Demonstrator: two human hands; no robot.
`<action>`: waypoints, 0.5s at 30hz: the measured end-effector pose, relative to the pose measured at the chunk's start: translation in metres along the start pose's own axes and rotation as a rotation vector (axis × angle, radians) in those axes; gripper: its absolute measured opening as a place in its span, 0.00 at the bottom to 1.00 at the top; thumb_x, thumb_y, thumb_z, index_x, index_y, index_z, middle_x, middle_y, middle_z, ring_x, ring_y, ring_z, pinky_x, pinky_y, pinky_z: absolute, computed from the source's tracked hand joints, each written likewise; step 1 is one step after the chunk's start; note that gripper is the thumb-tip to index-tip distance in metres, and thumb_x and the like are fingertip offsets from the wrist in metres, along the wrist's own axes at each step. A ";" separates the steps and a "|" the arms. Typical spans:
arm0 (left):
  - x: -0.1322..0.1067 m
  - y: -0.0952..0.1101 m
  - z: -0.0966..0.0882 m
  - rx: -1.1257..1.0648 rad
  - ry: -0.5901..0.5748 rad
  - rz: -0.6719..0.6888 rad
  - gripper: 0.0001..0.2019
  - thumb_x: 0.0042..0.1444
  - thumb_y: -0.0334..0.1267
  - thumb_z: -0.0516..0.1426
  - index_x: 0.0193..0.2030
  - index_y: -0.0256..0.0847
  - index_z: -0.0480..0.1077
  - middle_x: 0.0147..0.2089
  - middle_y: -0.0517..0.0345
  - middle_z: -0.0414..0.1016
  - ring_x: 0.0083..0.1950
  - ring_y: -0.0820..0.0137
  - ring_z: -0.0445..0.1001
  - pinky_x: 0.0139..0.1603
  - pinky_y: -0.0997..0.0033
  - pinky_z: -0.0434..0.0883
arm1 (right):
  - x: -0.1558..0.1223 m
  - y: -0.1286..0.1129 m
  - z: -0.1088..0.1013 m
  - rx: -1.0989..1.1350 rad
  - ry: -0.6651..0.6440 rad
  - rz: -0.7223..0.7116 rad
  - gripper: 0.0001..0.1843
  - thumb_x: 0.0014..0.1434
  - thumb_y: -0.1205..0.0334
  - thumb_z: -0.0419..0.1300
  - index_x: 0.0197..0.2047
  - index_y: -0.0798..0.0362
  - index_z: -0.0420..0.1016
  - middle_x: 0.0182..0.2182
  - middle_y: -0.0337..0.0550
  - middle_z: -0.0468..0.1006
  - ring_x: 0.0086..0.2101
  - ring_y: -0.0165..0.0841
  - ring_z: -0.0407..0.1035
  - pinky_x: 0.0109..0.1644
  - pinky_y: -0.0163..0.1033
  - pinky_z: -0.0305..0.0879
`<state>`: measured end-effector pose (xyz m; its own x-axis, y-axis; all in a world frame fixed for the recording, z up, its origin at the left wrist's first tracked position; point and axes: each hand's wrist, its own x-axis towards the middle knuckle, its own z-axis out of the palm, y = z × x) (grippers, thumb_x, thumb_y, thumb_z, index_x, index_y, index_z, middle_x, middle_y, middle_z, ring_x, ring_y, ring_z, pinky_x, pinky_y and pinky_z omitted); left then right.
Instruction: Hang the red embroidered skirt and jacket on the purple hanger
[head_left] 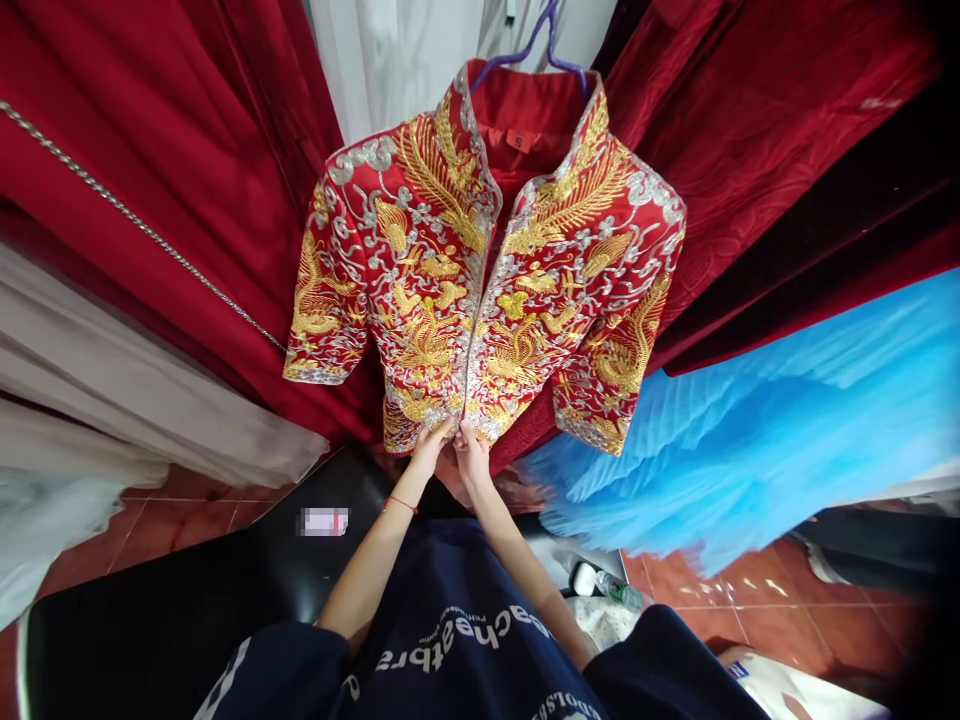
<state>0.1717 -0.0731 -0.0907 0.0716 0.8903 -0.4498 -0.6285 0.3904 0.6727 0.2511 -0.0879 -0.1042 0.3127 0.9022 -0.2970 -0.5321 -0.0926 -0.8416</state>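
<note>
A red short-sleeved jacket (480, 270), thick with gold and silver embroidery, hangs in front of me on a purple hanger (534, 45). Its front edges meet down the middle. My left hand (429, 450) pinches the bottom hem on the left side of the front opening. My right hand (471, 455) pinches the hem just beside it, on the right side of the opening. Both hands are closed on the cloth and nearly touch each other. A thin red string circles my left wrist.
Dark red velvet garments (150, 180) hang to the left and right of the jacket. White fabric (112, 400) lies at the left, and a blue pleated skirt (750, 430) spreads at the right. A black case (187, 600) sits on the red tiled floor (787, 600).
</note>
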 end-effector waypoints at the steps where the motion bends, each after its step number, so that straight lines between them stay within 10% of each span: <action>1: 0.001 0.000 -0.001 0.022 0.005 0.016 0.16 0.42 0.39 0.72 0.38 0.36 0.77 0.38 0.52 0.82 0.39 0.66 0.79 0.48 0.65 0.73 | 0.001 0.001 0.000 0.017 0.018 0.007 0.21 0.46 0.45 0.70 0.22 0.50 0.67 0.18 0.35 0.69 0.20 0.25 0.59 0.26 0.35 0.59; 15: 0.008 -0.006 -0.006 0.079 0.064 0.172 0.12 0.44 0.35 0.71 0.37 0.37 0.79 0.41 0.53 0.83 0.46 0.66 0.79 0.54 0.70 0.70 | 0.019 -0.008 0.009 0.015 -0.005 0.033 0.23 0.44 0.50 0.71 0.18 0.48 0.60 0.14 0.30 0.61 0.19 0.25 0.55 0.24 0.34 0.59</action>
<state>0.1711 -0.0699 -0.1013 -0.0823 0.9298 -0.3589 -0.5642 0.2533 0.7858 0.2538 -0.0656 -0.0993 0.2905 0.9011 -0.3220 -0.5539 -0.1160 -0.8244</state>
